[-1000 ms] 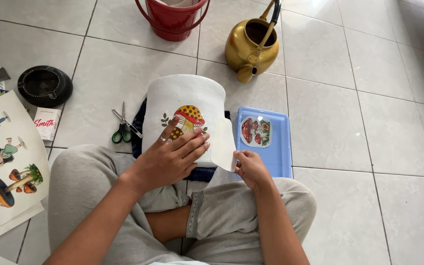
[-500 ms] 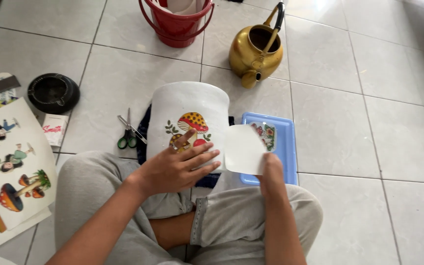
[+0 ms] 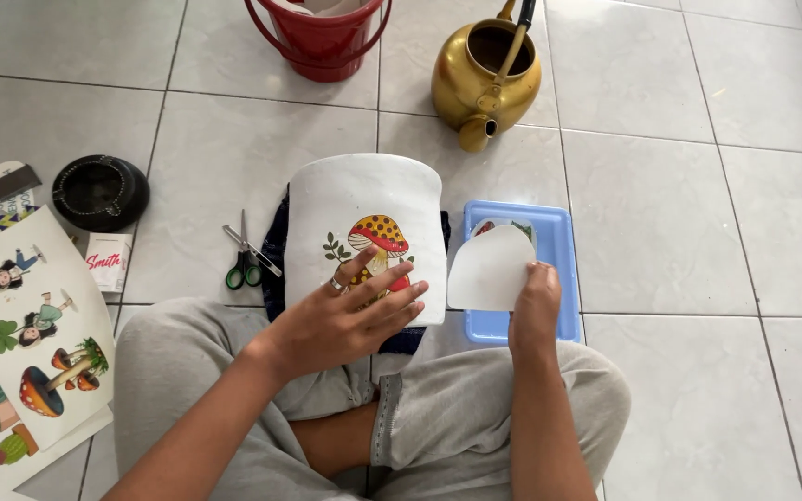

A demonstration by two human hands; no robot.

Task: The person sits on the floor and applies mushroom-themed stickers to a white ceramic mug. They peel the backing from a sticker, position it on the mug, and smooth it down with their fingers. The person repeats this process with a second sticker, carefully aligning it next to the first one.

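A white pot (image 3: 364,199) lies on its side on my lap, over a dark cloth. A red spotted mushroom picture (image 3: 381,237) is stuck on its wall. My left hand (image 3: 345,315) lies flat on the pot, fingers spread over the lower part of the mushroom. My right hand (image 3: 536,311) pinches a white backing paper (image 3: 492,271) with a rounded top, held just right of the pot above a blue tray (image 3: 559,278). Another picture piece (image 3: 503,225) lies in the tray, mostly hidden by the paper.
Green-handled scissors (image 3: 245,260) lie left of the pot. A sticker sheet (image 3: 25,343) with mushrooms and figures lies at far left, beside a black round dish (image 3: 101,192) and a small packet (image 3: 107,262). A red bucket (image 3: 319,37) and brass kettle (image 3: 486,79) stand ahead.
My right hand has peeled the white backing paper off the pot and carried it right, over the blue tray. My left hand stays pressed on the mushroom picture.
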